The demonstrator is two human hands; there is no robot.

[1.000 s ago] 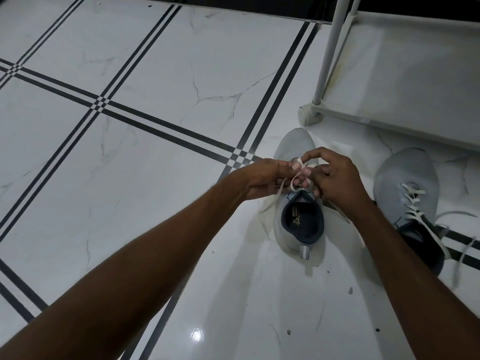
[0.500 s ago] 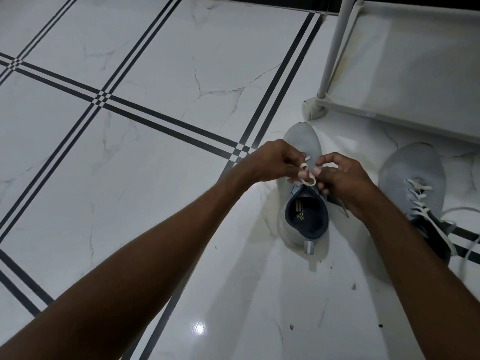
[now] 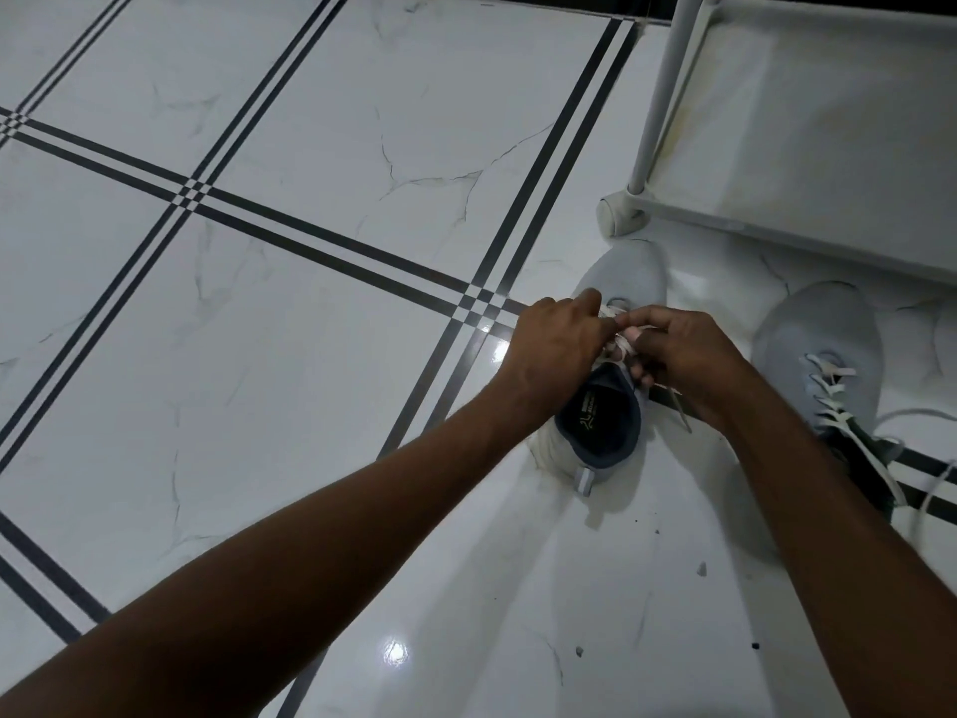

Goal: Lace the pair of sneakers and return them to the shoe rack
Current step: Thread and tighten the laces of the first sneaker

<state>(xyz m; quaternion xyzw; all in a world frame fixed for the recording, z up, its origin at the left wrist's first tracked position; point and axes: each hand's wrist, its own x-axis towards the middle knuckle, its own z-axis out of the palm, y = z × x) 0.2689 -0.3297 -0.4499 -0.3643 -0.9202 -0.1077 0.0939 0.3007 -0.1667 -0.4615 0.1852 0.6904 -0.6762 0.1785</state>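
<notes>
Grey knit sneaker (image 3: 629,274) stands on the tiled floor (image 3: 310,355) before the white rack (image 3: 828,147). Left hand (image 3: 556,349) and right hand (image 3: 689,355) pinch its white lace (image 3: 619,347), tying. Next, I judge: cinch the knot.

2 bare forearms end in bare hands, left (image 3: 556,349) and right (image 3: 689,355); no sleeves, rings or watches.

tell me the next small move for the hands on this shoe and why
Probably pull the lace snug through the eyelets. Both the left hand and right hand pinch it over the tongue of the near sneaker, with a loose end trailing at the right. The other sneaker looks laced but untied, and the shoe rack waits behind.
</notes>
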